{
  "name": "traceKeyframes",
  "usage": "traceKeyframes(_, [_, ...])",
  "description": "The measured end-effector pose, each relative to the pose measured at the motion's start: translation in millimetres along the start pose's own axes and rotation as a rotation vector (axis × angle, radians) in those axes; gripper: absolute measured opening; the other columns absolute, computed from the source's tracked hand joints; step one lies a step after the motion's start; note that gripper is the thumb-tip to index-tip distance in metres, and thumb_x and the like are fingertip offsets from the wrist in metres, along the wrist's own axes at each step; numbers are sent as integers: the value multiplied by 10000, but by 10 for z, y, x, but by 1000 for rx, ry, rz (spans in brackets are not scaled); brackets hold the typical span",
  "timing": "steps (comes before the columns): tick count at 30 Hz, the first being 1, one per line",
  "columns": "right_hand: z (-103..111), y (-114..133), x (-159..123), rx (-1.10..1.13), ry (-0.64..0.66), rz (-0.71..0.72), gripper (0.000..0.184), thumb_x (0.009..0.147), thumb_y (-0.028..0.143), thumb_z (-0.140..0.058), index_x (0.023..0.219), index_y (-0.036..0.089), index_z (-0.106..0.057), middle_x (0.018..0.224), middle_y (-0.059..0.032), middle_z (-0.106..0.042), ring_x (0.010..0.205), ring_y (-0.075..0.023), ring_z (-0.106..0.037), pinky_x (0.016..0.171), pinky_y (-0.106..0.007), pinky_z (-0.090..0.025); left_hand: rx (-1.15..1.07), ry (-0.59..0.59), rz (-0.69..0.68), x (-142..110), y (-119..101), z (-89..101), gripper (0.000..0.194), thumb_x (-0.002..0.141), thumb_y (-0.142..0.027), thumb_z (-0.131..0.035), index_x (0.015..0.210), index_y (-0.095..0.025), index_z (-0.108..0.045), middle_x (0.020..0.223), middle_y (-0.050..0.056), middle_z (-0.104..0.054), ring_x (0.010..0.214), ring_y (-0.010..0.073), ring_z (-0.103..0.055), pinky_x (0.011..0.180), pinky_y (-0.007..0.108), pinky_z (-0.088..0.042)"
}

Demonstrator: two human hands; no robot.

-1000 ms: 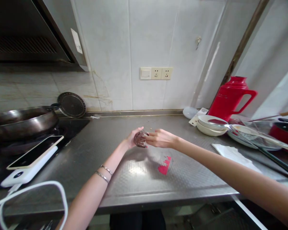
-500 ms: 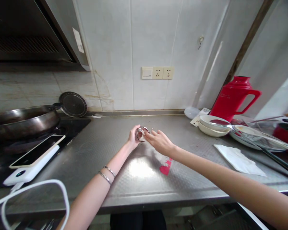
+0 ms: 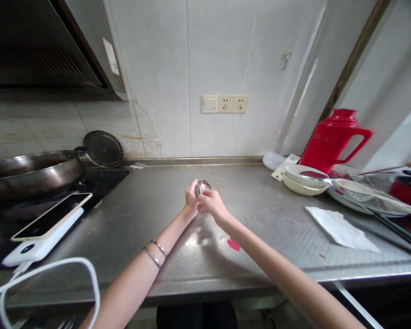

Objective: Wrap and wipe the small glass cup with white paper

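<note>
My left hand (image 3: 191,196) is wrapped round the left side of a small, round, shiny cup-like container (image 3: 206,184) with a dark brownish glint, held above the counter. Its round opening faces me. A bit of something white (image 3: 202,188) shows in that opening. My right hand (image 3: 212,204) is closed at the container's lower right edge, its fingertips against the white bit. Whether they grip it cannot be made out. Beneath my right forearm, partly hidden, a torn red scrap (image 3: 233,244) lies on the metal counter (image 3: 267,256).
A pan (image 3: 34,169) sits on the stove at left, beside a phone (image 3: 55,217) lying on a white power bank (image 3: 43,242) with a cable. On the right are a folded white napkin (image 3: 340,228), stacked bowls (image 3: 304,185), utensils and a red thermos (image 3: 335,141).
My right hand has moved left and lower, closing in on the container and my left hand. A white bit now shows clearly in the opening. More of the red scrap is covered.
</note>
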State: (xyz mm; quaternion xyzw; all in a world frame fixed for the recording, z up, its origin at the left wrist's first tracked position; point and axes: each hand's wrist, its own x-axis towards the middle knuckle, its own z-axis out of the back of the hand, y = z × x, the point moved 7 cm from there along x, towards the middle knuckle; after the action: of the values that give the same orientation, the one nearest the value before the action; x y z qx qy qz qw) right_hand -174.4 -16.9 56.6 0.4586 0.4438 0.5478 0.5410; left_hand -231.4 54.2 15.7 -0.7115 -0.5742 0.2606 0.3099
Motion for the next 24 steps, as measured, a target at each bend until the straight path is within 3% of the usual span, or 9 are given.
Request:
traceKeyframes(3, [122,112,40,168,20,-8,94,729,217,-510,675,151,-550,555,13,-550,484,-96,-564,391,-156,-401,-14,-53,-84,-76,-83,-44,261,830,-350,-523,676,-146,-577,529,-10,-588,454,101,-531,475,209,-376])
traceKeyframes(8, [457,163,117,-25,21,119,193,717,315,-563,647,143,-614,557,-4,-585,515,-116,-574,399,-168,-384,-89,-3,115,-136,-31,-164,351,845,-437,-438,751,-135,-593,604,45,-642,496,158,-592,504,263,-448])
traceKeyframes(12, [900,190,228,-122,-210,331,274,720,391,-556,609,145,-608,551,10,-557,570,-124,-526,499,-209,-408,-119,-12,337,-140,23,-118,398,800,-516,-441,807,-140,-573,731,136,-682,688,275,-672,600,380,-509])
traceKeyframes(15, [1140,155,319,-136,-362,419,305,733,417,-524,610,146,-590,549,12,-547,594,-135,-513,550,-231,-407,-155,90,403,-136,-16,-145,343,775,-442,-484,834,-116,-576,858,202,-687,802,308,-678,622,390,-516])
traceKeyframes(19, [1195,120,460,-122,-407,471,259,733,380,-504,691,146,-605,616,-1,-592,625,-141,-530,593,-238,-417,-152,194,429,-115,-46,-171,372,810,-429,-478,891,-86,-600,938,230,-685,876,330,-673,633,397,-529])
traceKeyframes(24, [1014,224,551,-192,-370,528,232,756,327,-468,750,152,-622,711,-30,-647,695,-164,-585,673,-263,-452,-73,194,508,-49,36,-65,539,822,-559,-452,949,-66,-626,899,238,-695,730,307,-687,480,321,-492])
